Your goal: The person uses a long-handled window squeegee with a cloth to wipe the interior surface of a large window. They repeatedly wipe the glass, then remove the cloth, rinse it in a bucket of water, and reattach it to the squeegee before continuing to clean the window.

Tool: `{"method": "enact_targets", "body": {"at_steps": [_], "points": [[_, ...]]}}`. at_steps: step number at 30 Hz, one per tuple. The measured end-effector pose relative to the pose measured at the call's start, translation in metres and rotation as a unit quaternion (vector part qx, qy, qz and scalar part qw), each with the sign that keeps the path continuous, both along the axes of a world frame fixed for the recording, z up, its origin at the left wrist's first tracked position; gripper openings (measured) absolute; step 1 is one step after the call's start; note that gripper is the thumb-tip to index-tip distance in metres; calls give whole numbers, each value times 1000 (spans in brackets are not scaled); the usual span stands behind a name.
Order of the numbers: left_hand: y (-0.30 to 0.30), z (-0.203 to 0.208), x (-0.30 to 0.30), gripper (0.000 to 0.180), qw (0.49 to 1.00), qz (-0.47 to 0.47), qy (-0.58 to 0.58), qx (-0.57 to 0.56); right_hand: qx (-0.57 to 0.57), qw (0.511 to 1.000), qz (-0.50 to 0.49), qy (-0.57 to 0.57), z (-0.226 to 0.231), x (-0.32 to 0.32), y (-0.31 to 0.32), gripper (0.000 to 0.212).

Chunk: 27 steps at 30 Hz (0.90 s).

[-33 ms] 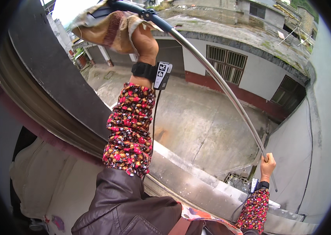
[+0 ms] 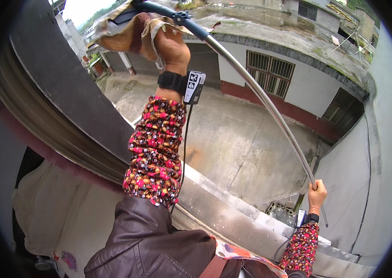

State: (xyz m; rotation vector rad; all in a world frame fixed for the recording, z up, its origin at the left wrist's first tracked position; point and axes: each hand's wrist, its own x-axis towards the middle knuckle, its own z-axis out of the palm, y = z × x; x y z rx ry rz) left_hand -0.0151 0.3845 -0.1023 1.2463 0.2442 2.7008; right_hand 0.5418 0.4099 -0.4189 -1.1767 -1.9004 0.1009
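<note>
1. Right hand (image 2: 317,195): fingers closed round the pole near its lower end.
2. Pole (image 2: 266,99): shiny, silvery, slanting up-left to a dark-blue fitting (image 2: 196,29).
3. Left hand (image 2: 173,50): against the tan-and-maroon cloth (image 2: 126,41) at the fitting; fingers partly hidden, grip unclear.
4. Grey box-like clutter (image 2: 282,213) below: contents indistinct.

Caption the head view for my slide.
Metal pole, right hand gripping near one end, left hand on tan cloth at the other.

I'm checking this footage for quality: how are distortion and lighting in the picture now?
Head view: the pole looks bowed, probably lens distortion; head view: the corners are black; head view: the sky is nearly white, the courtyard softly lit.
</note>
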Motion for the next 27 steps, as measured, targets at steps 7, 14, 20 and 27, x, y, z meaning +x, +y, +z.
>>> {"method": "enact_targets", "body": {"at_steps": [7,14,20,27], "points": [[23,-69,40,28,976,-123,-125,-131,-138,990,4,9,17,-27,-6,31],[31,-110,59,29,968,-96,94,-211,-185,980,-51,50,16,-3,-8,41],[6,-92,35,30,971,-131,-46,-193,-190,977,-93,-26,8,18,-8,40],[2,-140,-7,47,886,2,-92,-454,-193,975,-90,-61,10,9,-5,36]]}}
